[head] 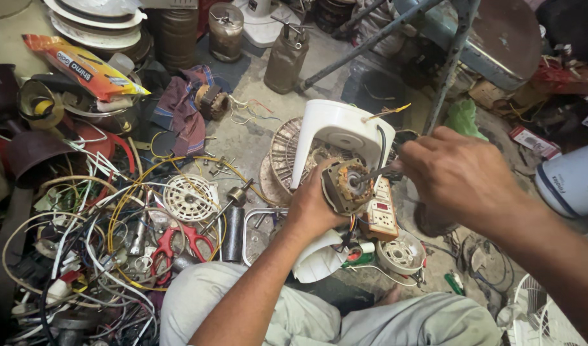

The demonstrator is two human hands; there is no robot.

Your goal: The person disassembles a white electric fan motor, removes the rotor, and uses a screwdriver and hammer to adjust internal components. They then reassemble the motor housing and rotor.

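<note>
Left hand (310, 208) grips the fan motor (346, 186) from below, fingers clamped on its body, copper windings facing up toward the camera; motor held above the floor, just in front of the white fan housing (342, 131). Right hand (457, 173) closed on a dark-shafted tool (374, 173), fingers together around its handle; the tool's tip sits in the motor's central opening. Whether the tip touches metal inside cannot be told. Just right of the motor: a white power strip with an orange face (382, 211), lying on the floor; below it a small round grey vented cap (400, 253). Left of the person's knee: red-handled scissors (175, 247) among a tangle of yellow, white and black wires (114, 218); a round white grille disc (188, 197) beside them; concrete floor (249, 138) under all.
</note>
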